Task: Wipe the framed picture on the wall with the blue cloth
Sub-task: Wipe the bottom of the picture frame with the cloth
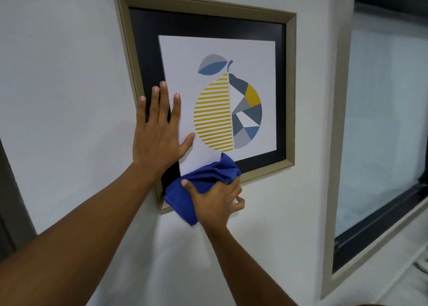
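The framed picture hangs on the white wall, the left hand lies flat and open on it to keep it steady, and the right hand squeezes the blue cloth against its bottom edge.

Interior room of a home or office; which one cannot be told; plain white painted wall; decorative print of a striped yellow pear in a beige moulded frame; dark-framed frosted window with beige surround.
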`<state>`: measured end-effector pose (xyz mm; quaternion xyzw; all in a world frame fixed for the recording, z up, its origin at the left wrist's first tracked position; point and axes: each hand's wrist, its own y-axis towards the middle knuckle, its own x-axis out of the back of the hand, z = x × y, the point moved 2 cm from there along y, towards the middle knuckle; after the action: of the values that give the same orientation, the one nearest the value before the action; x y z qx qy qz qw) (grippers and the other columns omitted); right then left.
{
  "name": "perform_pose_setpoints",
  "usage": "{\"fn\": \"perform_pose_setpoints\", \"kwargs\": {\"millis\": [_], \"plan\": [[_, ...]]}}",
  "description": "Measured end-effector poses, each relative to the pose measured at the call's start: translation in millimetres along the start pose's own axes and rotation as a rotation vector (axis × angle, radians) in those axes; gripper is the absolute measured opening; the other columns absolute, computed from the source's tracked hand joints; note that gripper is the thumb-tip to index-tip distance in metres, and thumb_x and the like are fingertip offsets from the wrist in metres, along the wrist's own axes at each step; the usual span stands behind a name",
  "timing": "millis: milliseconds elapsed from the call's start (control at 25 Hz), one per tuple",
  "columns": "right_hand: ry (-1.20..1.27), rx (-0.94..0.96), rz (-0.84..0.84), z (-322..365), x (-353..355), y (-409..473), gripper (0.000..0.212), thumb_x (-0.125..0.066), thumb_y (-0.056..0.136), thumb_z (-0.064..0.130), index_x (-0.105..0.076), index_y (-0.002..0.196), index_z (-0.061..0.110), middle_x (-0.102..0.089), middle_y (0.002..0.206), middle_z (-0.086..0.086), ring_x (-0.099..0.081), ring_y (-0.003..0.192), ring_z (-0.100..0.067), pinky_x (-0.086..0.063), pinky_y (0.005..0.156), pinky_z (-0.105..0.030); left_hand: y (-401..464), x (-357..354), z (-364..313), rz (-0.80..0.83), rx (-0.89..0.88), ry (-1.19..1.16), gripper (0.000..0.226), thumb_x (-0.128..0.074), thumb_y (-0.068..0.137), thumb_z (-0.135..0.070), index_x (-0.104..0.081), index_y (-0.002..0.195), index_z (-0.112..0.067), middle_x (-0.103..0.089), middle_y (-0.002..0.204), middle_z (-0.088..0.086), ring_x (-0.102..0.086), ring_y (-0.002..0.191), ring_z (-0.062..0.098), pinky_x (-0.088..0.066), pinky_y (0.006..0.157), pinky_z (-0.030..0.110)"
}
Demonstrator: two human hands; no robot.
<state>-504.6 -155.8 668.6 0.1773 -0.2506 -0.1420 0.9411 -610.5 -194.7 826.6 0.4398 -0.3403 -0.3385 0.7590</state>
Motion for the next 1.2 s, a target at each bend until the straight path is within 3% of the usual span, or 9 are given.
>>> {"fn": "perform_pose_setpoints", "kwargs": {"millis": [200,320,400,480,520,640,760,1040,1200], "plan": [[0.022,-0.028,-0.086,-35,26,51,0.123,-0.051,0.047,0.094,-0.033,0.141,0.018,-0.044,0.14,-0.005,-0.035,0.13,-0.029,-0.023,0.103,-0.058,-1,-2,4,-0.004,0.002,0.0,0.096,-0.033,0.091,-0.07,-0.006,0.158,-0.009,-0.002,0.165,0.024,-0.001,0.153,0.039,0.005,0.121,0.051],[-0.148,-0.062,-0.174,-82,62,104,0.098,-0.05,0.066,0.086,-0.044,0.134,0.016,-0.048,0.138,-0.009,-0.034,0.13,-0.033,-0.022,0.101,-0.059,-1,-1,4,0.002,0.003,0.001,0.096,-0.029,0.09,-0.073,-0.005,0.159,-0.01,-0.001,0.166,0.023,-0.001,0.153,0.039,0.002,0.122,0.052],[-0.236,-0.055,-0.177,-106,87,139,0.072,-0.049,0.077,0.077,-0.056,0.114,0.016,-0.055,0.128,-0.012,-0.036,0.127,-0.035,-0.022,0.1,-0.059,-1,-1,3,0.0,0.007,0.008,0.096,-0.029,0.09,-0.073,-0.005,0.159,-0.01,-0.001,0.166,0.022,-0.001,0.154,0.039,0.0,0.123,0.053],[-0.309,-0.003,-0.191,-115,99,157,0.053,-0.05,0.083,0.068,-0.058,0.093,0.017,-0.061,0.112,-0.014,-0.041,0.12,-0.035,-0.025,0.098,-0.058,-2,-1,2,-0.002,0.011,0.012,0.096,-0.029,0.09,-0.073,-0.004,0.159,-0.01,-0.001,0.166,0.022,-0.001,0.154,0.038,0.0,0.123,0.053],[-0.324,0.021,-0.204,-116,98,159,0.049,-0.051,0.085,0.063,-0.057,0.091,0.016,-0.062,0.107,-0.014,-0.043,0.117,-0.034,-0.026,0.097,-0.057,-2,-1,2,-0.005,0.013,0.014,0.096,-0.028,0.09,-0.073,-0.004,0.159,-0.011,-0.001,0.166,0.022,-0.001,0.154,0.038,-0.001,0.123,0.053],[-0.258,-0.013,-0.24,-110,81,141,0.045,-0.05,0.09,0.055,-0.058,0.104,0.012,-0.06,0.113,-0.015,-0.043,0.117,-0.035,-0.026,0.098,-0.057,-1,1,2,-0.006,0.009,0.012,0.096,-0.026,0.09,-0.074,-0.004,0.159,-0.01,-0.001,0.166,0.022,-0.001,0.154,0.039,-0.002,0.123,0.053],[-0.159,-0.041,-0.206,-82,60,105,0.043,-0.052,0.09,0.054,-0.058,0.102,0.013,-0.058,0.118,-0.015,-0.041,0.119,-0.034,-0.027,0.098,-0.054,-1,0,1,-0.002,0.01,0.026,0.096,-0.028,0.09,-0.073,-0.005,0.159,-0.01,-0.003,0.166,0.023,-0.002,0.153,0.039,-0.002,0.123,0.053],[-0.181,0.329,-0.062,10,-1,-29,0.065,-0.041,0.074,0.076,-0.06,0.111,0.026,-0.059,0.122,0.002,-0.048,0.118,-0.022,-0.023,0.099,-0.052,-1,1,1,-0.01,0.001,0.008,0.095,-0.032,0.091,-0.069,-0.006,0.158,-0.008,-0.004,0.165,0.025,-0.004,0.153,0.04,-0.002,0.122,0.054],[-0.213,0.358,-0.052,9,5,-22,0.062,-0.041,0.074,0.076,-0.057,0.113,0.031,-0.06,0.115,0.009,-0.048,0.117,-0.018,-0.019,0.1,-0.051,-1,1,2,-0.008,0.008,-0.008,0.095,-0.033,0.091,-0.069,-0.006,0.158,-0.008,-0.003,0.165,0.024,-0.004,0.153,0.039,-0.001,0.122,0.053]]}}
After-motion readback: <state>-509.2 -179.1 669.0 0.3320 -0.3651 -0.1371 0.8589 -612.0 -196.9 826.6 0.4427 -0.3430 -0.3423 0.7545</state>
